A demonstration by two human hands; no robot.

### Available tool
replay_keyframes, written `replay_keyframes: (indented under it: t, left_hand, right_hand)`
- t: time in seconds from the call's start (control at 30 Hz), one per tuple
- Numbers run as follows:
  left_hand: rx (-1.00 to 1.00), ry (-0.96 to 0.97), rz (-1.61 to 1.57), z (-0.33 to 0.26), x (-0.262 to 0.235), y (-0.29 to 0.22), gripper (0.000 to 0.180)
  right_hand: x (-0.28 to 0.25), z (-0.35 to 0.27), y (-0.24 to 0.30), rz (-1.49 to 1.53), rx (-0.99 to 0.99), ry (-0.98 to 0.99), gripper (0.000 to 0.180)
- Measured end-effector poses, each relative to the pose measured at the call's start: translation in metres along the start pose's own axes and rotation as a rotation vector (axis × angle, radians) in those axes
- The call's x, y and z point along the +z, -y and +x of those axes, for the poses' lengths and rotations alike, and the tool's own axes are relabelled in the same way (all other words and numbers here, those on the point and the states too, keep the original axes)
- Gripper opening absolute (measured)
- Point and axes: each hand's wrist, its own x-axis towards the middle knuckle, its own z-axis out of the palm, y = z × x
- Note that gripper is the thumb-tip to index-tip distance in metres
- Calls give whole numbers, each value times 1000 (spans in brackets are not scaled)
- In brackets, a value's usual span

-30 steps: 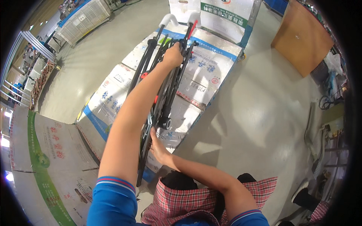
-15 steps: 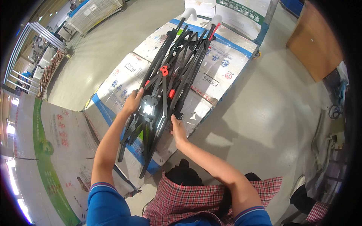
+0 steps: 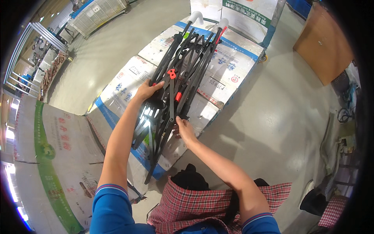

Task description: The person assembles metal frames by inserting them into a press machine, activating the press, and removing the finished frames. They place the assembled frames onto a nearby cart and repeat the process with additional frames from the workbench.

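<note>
A folded black metal frame [image 3: 189,72], like that of a stroller, lies slantwise across flat cardboard cartons. Its far end has two curved handles in white wrapping, one of them the left handle [image 3: 194,17]. A red clip [image 3: 171,73] sits near its middle. My left hand [image 3: 148,90] grips the left-side tubes beside a small red part, thumb on top. Lower on the right edge, my right hand [image 3: 184,129] holds the outer tubes, its thumb up and its other fingers partly hidden. Light glints off the metal below my left hand.
The printed white cartons [image 3: 134,72] under the frame form a low stack. A taller carton with a green stripe [image 3: 70,156] stands at the left. White boxes [image 3: 245,17] are at the far end, a brown board [image 3: 325,45] at the right, and a rack [image 3: 29,58] at far left.
My left hand has slid up and right along the frame, nearer the red clip. The frame's left-side bars have shifted slightly to the right. My right hand stays nearly in place.
</note>
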Motion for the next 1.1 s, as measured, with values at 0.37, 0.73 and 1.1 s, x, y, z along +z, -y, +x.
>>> replay_keyframes:
  t: [0.37, 0.73, 1.1]
  left_hand:
    - [41, -118, 183, -44, 8, -4, 83]
    - [-109, -131, 153, -71, -7, 43, 85]
    - [-155, -224, 140, -59, -9, 71, 87]
  right_hand:
    - [-19, 28, 20, -206, -354, -419, 63]
    - [-21, 13, 32, -78, -117, 103, 92]
    - [32, -26, 39, -378, -358, 13, 95]
